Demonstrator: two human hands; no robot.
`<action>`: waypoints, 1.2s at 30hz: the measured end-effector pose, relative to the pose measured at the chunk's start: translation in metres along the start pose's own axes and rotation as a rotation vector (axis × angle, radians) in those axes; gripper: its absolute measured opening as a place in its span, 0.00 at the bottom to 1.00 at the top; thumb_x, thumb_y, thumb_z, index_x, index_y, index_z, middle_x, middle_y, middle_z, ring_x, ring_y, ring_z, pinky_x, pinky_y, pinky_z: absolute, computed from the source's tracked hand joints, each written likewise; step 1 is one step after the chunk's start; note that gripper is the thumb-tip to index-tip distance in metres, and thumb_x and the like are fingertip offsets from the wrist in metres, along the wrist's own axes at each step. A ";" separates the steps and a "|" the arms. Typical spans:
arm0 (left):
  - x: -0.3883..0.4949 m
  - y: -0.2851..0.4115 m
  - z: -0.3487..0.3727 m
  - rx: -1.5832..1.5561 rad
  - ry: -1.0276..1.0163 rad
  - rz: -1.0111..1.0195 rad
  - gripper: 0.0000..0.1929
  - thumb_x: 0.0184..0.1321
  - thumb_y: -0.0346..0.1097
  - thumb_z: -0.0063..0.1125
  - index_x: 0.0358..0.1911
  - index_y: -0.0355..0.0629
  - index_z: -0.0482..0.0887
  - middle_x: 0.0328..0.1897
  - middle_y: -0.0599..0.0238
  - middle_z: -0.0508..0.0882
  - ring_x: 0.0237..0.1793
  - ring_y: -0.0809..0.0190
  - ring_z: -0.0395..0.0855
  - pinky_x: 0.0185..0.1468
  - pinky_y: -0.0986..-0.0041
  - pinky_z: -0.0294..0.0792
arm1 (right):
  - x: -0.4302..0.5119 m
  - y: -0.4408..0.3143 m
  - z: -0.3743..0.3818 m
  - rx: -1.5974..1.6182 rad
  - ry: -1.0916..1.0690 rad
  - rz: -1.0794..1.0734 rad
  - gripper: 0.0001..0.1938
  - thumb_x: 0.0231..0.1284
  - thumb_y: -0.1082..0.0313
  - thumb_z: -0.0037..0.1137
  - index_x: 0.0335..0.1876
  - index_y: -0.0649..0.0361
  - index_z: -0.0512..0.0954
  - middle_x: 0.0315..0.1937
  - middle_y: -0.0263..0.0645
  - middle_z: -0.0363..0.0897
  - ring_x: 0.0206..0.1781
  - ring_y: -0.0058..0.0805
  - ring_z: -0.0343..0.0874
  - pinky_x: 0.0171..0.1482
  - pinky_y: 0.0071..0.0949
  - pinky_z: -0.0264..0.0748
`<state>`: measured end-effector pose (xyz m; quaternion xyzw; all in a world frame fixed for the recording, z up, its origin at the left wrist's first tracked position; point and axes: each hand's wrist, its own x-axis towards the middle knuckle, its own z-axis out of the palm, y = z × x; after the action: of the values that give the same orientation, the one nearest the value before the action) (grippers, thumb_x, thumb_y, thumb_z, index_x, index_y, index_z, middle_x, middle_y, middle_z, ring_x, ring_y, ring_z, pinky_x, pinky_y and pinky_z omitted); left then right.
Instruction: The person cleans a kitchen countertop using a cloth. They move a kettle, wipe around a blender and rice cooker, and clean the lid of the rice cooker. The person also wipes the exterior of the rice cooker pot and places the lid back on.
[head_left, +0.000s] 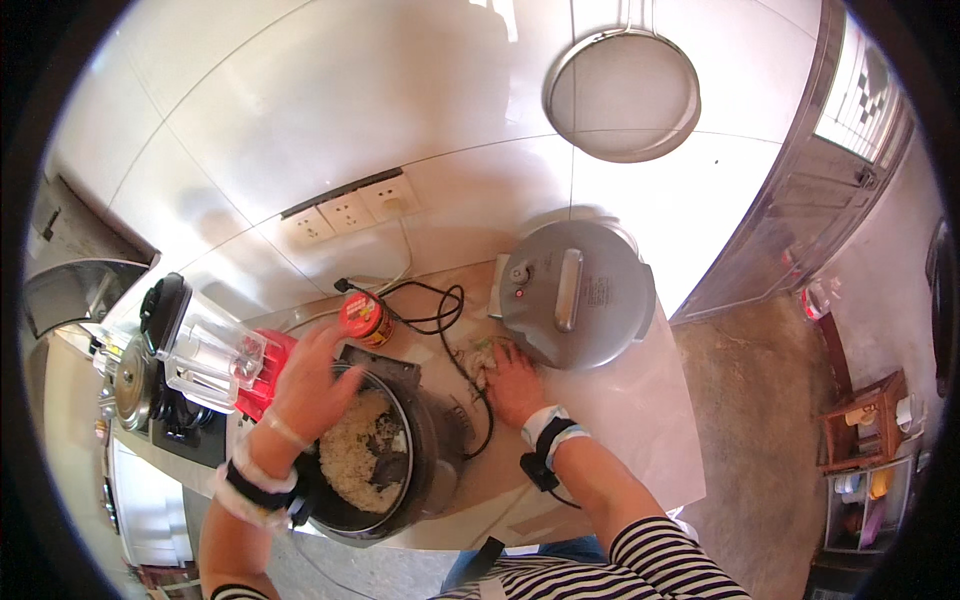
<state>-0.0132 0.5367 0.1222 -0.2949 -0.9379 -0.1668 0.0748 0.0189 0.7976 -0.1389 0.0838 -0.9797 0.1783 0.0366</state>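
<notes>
My left hand (319, 382) hovers over the left rim of an electric pressure cooker (431, 442), thumb and fingers apart, with nothing in it. Cooked rice (356, 457) lies in the cooker's dark inner pot, and part of the pot's bottom shows through. Right of the cooker, my right hand (516, 386) presses down on a crumpled light cloth (486, 358) on the countertop, its fingers over the cloth. The cooker's grey lid (592, 300), with a bar handle and a valve, leans at the back just beyond my right hand.
A black power cord (442, 322) loops behind the cooker. Near it stand a red-lidded jar (366, 319) and a blender (217, 360) with a red base. Wall sockets (345, 212) hold a plug. A round sieve (622, 94) hangs on the tiled wall. The countertop (630, 442) ends at the right.
</notes>
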 end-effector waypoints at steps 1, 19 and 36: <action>0.026 0.022 0.013 0.007 0.043 0.131 0.25 0.54 0.36 0.65 0.56 0.35 0.77 0.58 0.44 0.79 0.58 0.43 0.78 0.64 0.59 0.69 | -0.006 0.003 -0.004 0.025 -0.035 -0.030 0.16 0.61 0.61 0.56 0.53 0.56 0.82 0.74 0.52 0.58 0.75 0.56 0.58 0.74 0.50 0.58; 0.199 0.154 0.258 -1.048 -0.199 -0.656 0.18 0.61 0.42 0.68 0.34 0.32 0.78 0.21 0.60 0.81 0.23 0.62 0.80 0.26 0.66 0.73 | -0.275 0.112 -0.082 0.160 -0.113 -0.131 0.11 0.60 0.57 0.58 0.42 0.51 0.85 0.71 0.47 0.66 0.76 0.50 0.59 0.75 0.50 0.55; 0.083 0.152 -0.054 -1.163 0.020 -0.709 0.12 0.69 0.41 0.58 0.32 0.45 0.74 0.24 0.71 0.73 0.17 0.72 0.66 0.18 0.79 0.57 | -0.022 0.117 -0.038 0.051 0.082 -0.150 0.15 0.68 0.62 0.49 0.48 0.61 0.83 0.67 0.50 0.68 0.73 0.53 0.60 0.75 0.49 0.54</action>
<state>0.0095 0.6785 0.2329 0.0394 -0.7350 -0.6610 -0.1461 0.0216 0.9223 -0.1462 0.1504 -0.9635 0.2034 0.0880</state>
